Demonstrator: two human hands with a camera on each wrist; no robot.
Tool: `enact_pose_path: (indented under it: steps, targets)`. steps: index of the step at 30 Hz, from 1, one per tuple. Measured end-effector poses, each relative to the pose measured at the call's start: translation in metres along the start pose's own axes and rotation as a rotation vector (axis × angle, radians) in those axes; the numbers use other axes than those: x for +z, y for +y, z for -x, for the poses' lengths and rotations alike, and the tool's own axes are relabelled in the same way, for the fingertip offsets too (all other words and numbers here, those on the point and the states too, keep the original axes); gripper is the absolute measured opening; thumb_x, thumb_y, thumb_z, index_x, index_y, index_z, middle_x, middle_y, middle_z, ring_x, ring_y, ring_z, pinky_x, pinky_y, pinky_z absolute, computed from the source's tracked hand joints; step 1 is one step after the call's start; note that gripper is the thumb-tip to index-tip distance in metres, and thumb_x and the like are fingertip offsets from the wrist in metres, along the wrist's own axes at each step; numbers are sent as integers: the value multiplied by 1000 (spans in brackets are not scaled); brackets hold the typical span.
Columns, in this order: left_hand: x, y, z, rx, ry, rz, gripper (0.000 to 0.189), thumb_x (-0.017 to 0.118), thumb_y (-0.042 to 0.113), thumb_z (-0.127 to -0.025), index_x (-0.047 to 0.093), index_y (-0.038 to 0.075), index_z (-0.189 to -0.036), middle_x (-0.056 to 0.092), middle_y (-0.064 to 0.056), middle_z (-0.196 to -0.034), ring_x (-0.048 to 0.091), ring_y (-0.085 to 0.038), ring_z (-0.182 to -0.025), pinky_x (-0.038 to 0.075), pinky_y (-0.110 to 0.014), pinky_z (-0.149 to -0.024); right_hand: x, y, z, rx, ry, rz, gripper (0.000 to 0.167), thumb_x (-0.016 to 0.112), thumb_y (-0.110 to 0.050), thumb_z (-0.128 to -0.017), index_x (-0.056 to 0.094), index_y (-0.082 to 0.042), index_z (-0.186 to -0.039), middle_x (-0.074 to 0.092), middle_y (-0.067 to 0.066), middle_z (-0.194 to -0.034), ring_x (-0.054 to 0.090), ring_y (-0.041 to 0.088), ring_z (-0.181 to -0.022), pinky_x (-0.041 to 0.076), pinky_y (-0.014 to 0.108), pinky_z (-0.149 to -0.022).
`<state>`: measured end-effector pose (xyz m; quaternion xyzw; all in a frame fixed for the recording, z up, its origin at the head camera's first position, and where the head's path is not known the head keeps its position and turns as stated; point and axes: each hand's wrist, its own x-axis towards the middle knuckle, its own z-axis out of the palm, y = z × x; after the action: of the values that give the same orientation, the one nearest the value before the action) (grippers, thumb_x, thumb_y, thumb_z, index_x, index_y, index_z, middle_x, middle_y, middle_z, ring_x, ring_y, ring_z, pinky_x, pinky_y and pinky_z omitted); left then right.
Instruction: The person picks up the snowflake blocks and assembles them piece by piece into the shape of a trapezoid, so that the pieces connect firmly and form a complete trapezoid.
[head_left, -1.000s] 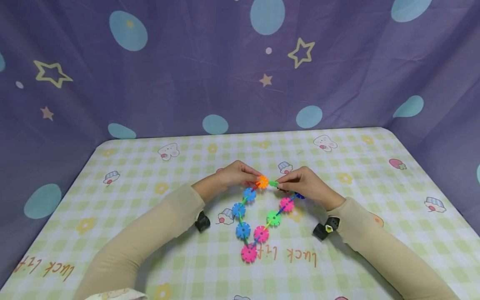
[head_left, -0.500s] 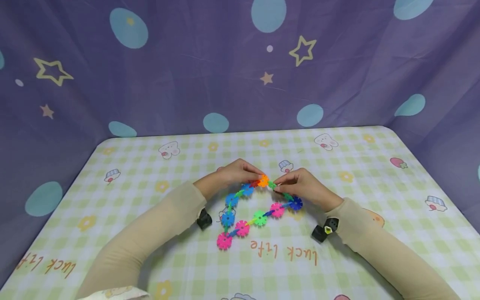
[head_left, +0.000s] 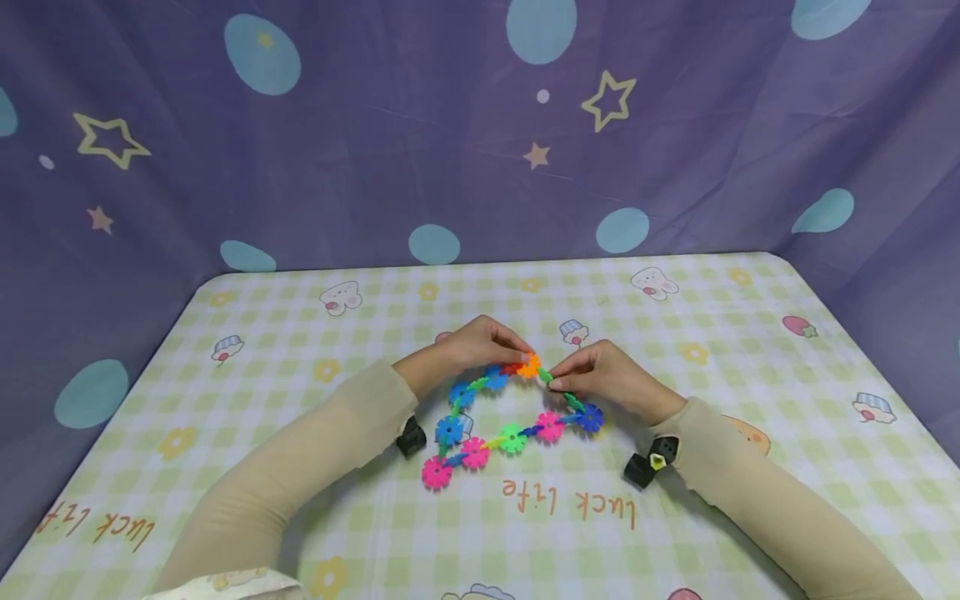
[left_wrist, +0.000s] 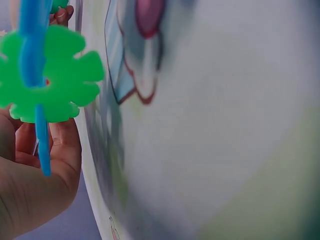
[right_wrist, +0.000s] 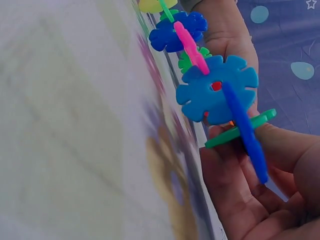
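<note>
A chain of interlocking plastic snowflake discs forms a ring between the two hands, slotted together in many colours. My left hand [head_left: 474, 343] pinches the orange disc [head_left: 530, 366] at the ring's far end. Beside it, my right hand [head_left: 613, 382] pinches a green disc [head_left: 545, 376] that meets the orange one. From there the chain runs down to a dark blue disc [head_left: 590, 418], then left to a pink disc [head_left: 436, 472] at the lower corner. A large green disc [left_wrist: 70, 70] partly covers the left hand in the left wrist view; a blue disc [right_wrist: 217, 102] hangs before the right hand.
The table is covered by a green-and-white checked cloth [head_left: 750, 525] with printed cupcakes, flowers and lettering. Behind its far edge hangs a purple curtain [head_left: 337, 183] with stars and blue spots. Black cameras [head_left: 641, 470] sit at both wrists.
The chain's lower end has swung left and the ring has spread wider. The dark blue disc has come out from behind my right hand. Both hands keep their pinch, almost in place.
</note>
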<state>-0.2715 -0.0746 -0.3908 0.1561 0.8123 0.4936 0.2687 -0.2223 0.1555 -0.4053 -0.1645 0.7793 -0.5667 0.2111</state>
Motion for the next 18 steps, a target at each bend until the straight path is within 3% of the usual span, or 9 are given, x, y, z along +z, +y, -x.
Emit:
enact_pose_path:
  steps: [8,18]
  targets:
    - [0,0,1,-5,-1,2,17,71,15,-85,75,4,-99,73,-6,-96,65,-13,-88,51,-24,-77,1,1,-1,9,3,17,20,71,-16,-85,73,-2,-99,70,7,-75,53,15,-56,48,28,-55]
    - [-1,-1,0,5,-25,42,18,70,10,-85,73,0,-100,73,-10,-91,65,-11,-70,52,-23,-66,2,3,-1,-6,-15,5,22,71,-16,-85,73,1,-98,70,7,-77,54,12,-56,48,26,-55]
